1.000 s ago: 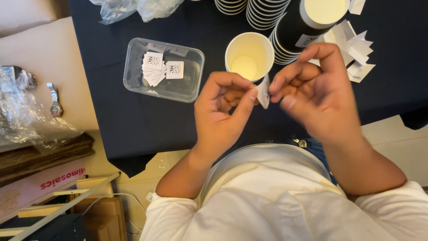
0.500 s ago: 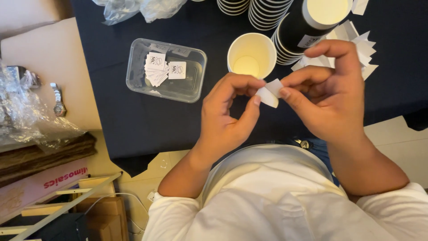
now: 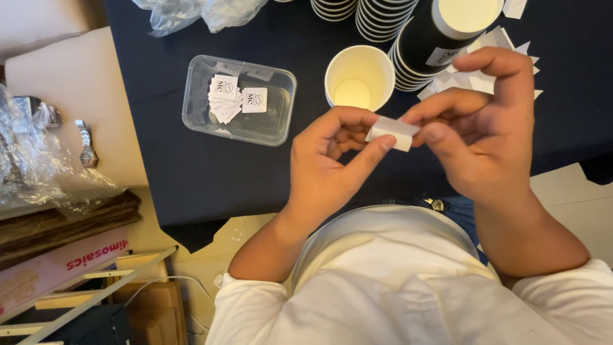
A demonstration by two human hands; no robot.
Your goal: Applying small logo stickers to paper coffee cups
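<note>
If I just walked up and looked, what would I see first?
You would see two hands right in the middle: the left hand and right hand pinch a small white paper slip between their fingertips. Just behind them an open paper cup stands on the dark tablecloth. To the left lies a clear plastic tray with little white stickers in it.

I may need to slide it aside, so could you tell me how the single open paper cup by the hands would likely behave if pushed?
The open paper cup looks empty, so it is probably very light and should slide easily on the dark tablecloth. It stands upright and taller than its base, so a push near the rim may tip it. Its thin paper wall would likely dent if squeezed.
</note>
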